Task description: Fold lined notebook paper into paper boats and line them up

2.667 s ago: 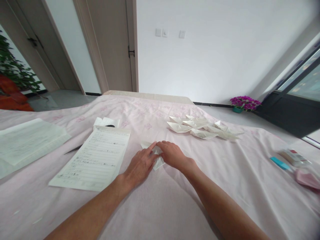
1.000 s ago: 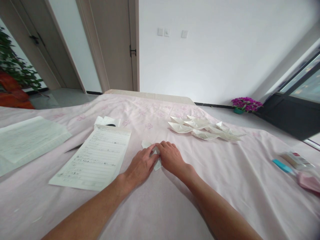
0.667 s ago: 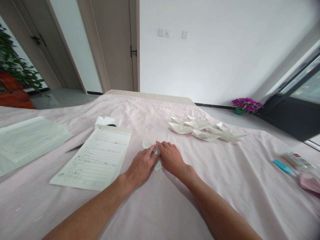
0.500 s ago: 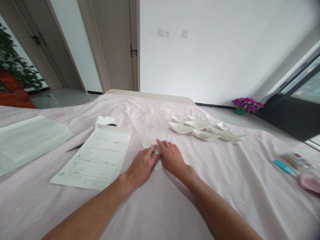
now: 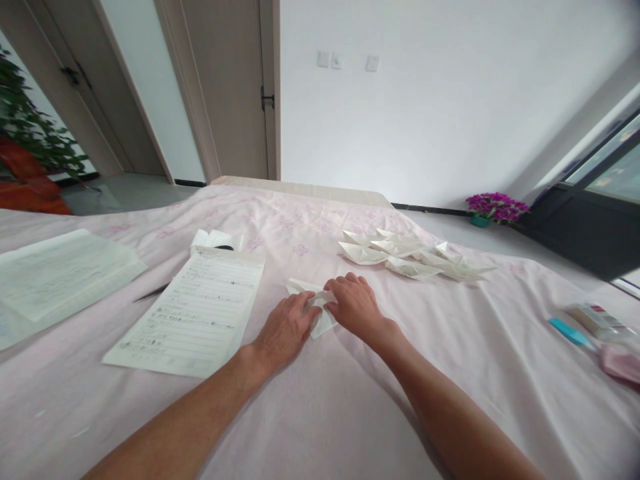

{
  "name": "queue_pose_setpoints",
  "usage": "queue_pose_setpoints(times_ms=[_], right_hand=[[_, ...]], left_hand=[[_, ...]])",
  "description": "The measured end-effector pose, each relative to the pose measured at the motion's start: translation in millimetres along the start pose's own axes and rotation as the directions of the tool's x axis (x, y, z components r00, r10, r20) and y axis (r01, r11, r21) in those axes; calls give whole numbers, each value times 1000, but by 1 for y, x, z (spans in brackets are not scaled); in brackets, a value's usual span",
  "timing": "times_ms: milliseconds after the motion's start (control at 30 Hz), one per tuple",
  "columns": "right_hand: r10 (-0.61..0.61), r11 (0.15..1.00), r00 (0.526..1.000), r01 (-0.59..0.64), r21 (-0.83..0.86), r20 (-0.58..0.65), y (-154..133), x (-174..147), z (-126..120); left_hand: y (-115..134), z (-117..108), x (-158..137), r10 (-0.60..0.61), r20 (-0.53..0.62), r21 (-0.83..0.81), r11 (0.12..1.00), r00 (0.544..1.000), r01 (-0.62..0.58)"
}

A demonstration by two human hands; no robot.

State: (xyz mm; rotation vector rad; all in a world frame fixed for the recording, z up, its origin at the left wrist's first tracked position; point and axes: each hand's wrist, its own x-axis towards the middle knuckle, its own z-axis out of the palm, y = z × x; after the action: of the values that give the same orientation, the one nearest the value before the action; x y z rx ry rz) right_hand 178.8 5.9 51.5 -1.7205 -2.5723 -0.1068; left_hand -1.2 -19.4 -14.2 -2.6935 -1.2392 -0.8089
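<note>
Has a broad pale pink cloth [image 5: 310, 420] beneath everything, with a far edge at twelve o'clock and plain fabric at six, between the forearms, and again out toward four. Has a handwritten sheet [image 5: 193, 313] at nine o'clock, with the near corner close beside the left forearm. Shows a cluster of paper boats [image 5: 410, 253] at two o'clock, just beyond the right hand [image 5: 357, 307] and apart from it. Grips a small folded paper [image 5: 324, 325] in the middle, low against the cloth: pinches it from three o'clock with right thumb and curled, bunched fingers, and from nine with thumb and forefinger of the left hand [image 5: 283, 327], only narrowly parted around the fold.
</note>
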Motion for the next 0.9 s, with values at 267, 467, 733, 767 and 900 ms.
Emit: queue_pose_setpoints(times_ms=[267,467,733,767,900], right_hand=[[48,992,979,-70,104,199,18,2,-4],[24,985,987,-51,164,161,25,-5,3],[50,968,993,-74,238,106,35,-7,12],[73,963,991,-99,251,114,37,-7,13],[125,925,980,-172,338,158,46,-8,20]], left_hand=[[-4,-5,4,-142,-34,-2,990,989,142],[-18,-12,11,-127,13,121,985,992,124],[-49,-18,40,-289,243,25,956,926,291],[-52,-18,45,-303,262,18,951,916,310],[-57,-19,51,-322,360,-29,934,875,356]])
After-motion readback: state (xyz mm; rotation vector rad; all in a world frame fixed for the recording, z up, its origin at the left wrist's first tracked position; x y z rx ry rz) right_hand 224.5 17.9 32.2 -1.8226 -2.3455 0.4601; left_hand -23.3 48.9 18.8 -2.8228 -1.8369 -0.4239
